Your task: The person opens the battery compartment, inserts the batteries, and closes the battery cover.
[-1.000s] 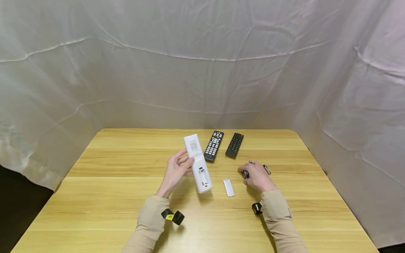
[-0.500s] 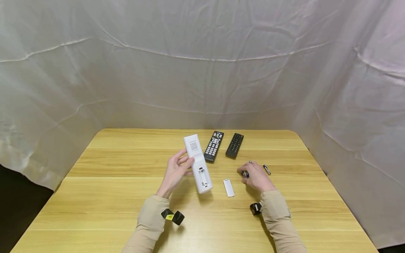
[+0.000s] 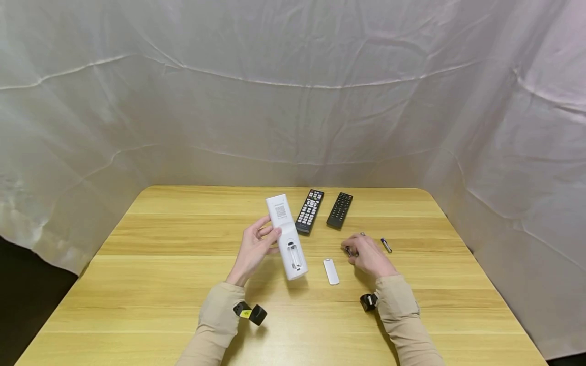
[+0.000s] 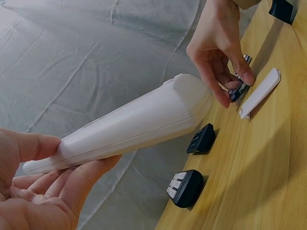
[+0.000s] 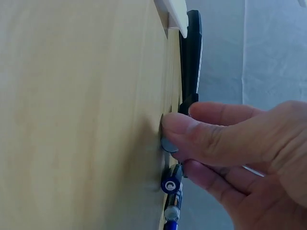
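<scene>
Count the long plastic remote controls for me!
3: a white remote in the left hand, plus a black white-buttoned remote and smaller black remote on the wooden table.

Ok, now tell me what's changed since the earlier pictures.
The right hand has slid slightly left, pinching a battery; whether it already held that one is hard to tell. The left hand still holds the white remote, its battery slot open. The cover and both black remotes stayed put.

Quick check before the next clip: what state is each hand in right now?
Left hand: closed, holding the white remote.
Right hand: closed, pinching a battery at the table.
</scene>
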`<action>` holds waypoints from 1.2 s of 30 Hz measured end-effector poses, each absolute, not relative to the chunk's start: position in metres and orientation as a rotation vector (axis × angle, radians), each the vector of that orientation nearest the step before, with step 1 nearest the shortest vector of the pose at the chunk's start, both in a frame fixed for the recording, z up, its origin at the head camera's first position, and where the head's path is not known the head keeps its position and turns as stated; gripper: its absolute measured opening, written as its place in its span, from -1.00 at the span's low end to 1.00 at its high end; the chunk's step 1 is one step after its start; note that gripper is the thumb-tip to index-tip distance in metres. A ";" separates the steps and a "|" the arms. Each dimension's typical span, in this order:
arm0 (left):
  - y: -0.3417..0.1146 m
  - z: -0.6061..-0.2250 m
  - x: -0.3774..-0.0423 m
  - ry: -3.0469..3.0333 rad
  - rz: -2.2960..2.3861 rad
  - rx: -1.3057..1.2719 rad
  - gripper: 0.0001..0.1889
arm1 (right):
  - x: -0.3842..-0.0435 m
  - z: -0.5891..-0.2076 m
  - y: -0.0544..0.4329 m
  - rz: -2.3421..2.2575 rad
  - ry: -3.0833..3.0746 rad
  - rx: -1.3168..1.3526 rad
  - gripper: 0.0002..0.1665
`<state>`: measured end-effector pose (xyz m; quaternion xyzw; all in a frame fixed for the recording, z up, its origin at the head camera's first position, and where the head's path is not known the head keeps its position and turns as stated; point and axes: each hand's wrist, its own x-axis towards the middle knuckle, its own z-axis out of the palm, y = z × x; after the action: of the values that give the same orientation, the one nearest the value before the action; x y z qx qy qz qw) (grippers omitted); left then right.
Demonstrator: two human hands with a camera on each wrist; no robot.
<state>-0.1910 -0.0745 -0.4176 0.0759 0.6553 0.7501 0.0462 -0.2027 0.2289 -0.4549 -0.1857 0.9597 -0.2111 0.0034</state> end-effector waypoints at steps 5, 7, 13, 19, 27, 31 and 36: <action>-0.074 -0.418 -0.191 1.994 2.288 0.238 -0.45 | -0.203 -0.456 0.229 -0.679 2.992 -0.662 -0.65; -0.074 -0.418 -0.191 1.995 2.286 0.240 -0.45 | -0.204 -0.456 0.229 -0.669 2.991 -0.688 -0.66; -0.074 -0.419 -0.191 1.994 2.285 0.239 -0.45 | -0.203 -0.457 0.226 -0.647 3.006 -0.717 -0.57; -0.074 -0.420 -0.191 1.994 2.286 0.233 -0.45 | -0.202 -0.456 0.223 -0.673 2.973 -0.714 -0.47; -0.074 -0.420 -0.192 2.000 2.281 0.227 -0.45 | -0.200 -0.453 0.217 -0.744 2.993 -0.697 -0.63; -0.074 -0.420 -0.192 2.005 2.291 0.214 -0.45 | -0.201 -0.453 0.215 -0.815 3.010 -0.744 -0.72; -0.073 -0.421 -0.192 1.991 2.304 0.211 -0.46 | -0.202 -0.454 0.214 -0.972 2.969 -0.827 -0.68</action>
<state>-0.1918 -0.0731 -0.4206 0.0692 0.6516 0.7540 0.0447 -0.2021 0.2143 -0.4536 -0.2556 0.9178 -0.3005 -0.0451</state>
